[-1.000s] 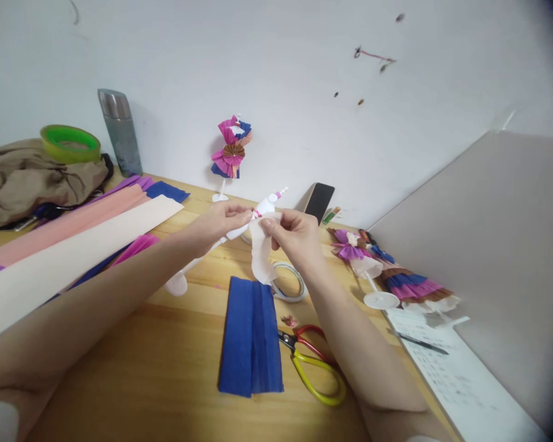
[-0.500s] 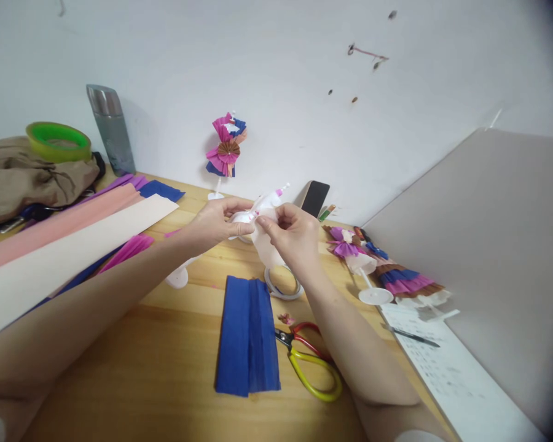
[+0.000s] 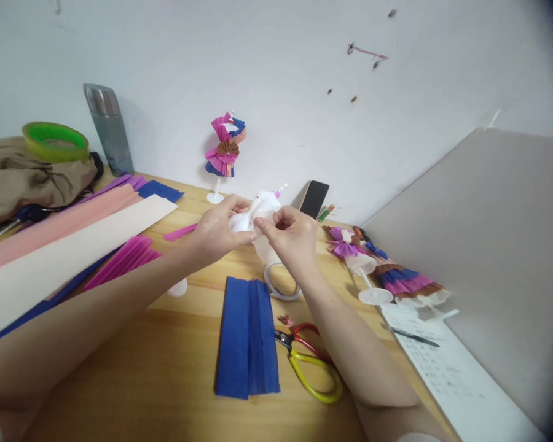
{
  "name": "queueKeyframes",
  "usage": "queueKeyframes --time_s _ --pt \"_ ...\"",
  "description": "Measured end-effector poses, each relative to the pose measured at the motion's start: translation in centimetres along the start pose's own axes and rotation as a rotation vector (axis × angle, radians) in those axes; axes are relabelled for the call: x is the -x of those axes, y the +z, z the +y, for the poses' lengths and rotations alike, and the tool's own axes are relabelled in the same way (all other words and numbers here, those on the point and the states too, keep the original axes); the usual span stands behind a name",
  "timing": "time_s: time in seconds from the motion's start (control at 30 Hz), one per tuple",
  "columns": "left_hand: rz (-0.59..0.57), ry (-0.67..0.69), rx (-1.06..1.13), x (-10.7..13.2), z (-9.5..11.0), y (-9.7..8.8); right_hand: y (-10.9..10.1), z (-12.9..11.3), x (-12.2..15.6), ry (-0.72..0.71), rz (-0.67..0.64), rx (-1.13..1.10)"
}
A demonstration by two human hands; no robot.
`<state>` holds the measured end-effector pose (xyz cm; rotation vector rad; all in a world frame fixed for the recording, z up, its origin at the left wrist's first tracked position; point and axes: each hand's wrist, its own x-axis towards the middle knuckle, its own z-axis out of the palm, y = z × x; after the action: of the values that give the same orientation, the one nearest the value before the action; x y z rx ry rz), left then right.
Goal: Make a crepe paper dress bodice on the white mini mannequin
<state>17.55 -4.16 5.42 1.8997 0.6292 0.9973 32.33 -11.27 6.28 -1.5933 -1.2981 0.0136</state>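
A small white dress form [image 3: 264, 201], with a pink neck and a white knob on top, is held tilted above the table. My left hand [image 3: 219, 228] is wrapped around its lower left side. The fingers of my right hand [image 3: 294, 233] pinch at its front, where pale thin material hangs down; the exact pinch point is partly hidden. Below lies folded blue crepe paper [image 3: 247, 337]. Next to it are scissors [image 3: 311, 365] with red and yellow handles, and a white tape roll [image 3: 283, 291] sits under my right wrist.
Crepe paper strips [image 3: 92, 233] spread across the left side, behind my left forearm. A bottle [image 3: 109, 132] and a green tape roll [image 3: 55, 142] stand at back left. One decorated dress form [image 3: 225, 147] stands by the wall. A phone [image 3: 315, 199], another dressed form [image 3: 371, 279] and written paper [image 3: 451, 368] are right.
My left hand has shifted slightly down and its grip on the dress form has turned a little. My right fingers have drawn closer together at the form's front.
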Motion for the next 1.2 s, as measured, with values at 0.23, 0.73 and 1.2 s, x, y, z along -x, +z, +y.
queueKeyframes --time_s 0.23,0.73,1.2 --pt "0.014 0.012 -0.028 -0.02 -0.63 0.2 0.16 0.05 0.1 0.024 0.017 -0.051" --pt "0.007 -0.029 -0.008 -0.25 -0.7 -0.14 -0.19 -0.45 0.36 -0.014 0.021 -0.005" --pt "0.051 -0.077 0.024 -0.06 -0.7 0.33 -0.35 -0.26 0.2 -0.071 0.045 0.02"
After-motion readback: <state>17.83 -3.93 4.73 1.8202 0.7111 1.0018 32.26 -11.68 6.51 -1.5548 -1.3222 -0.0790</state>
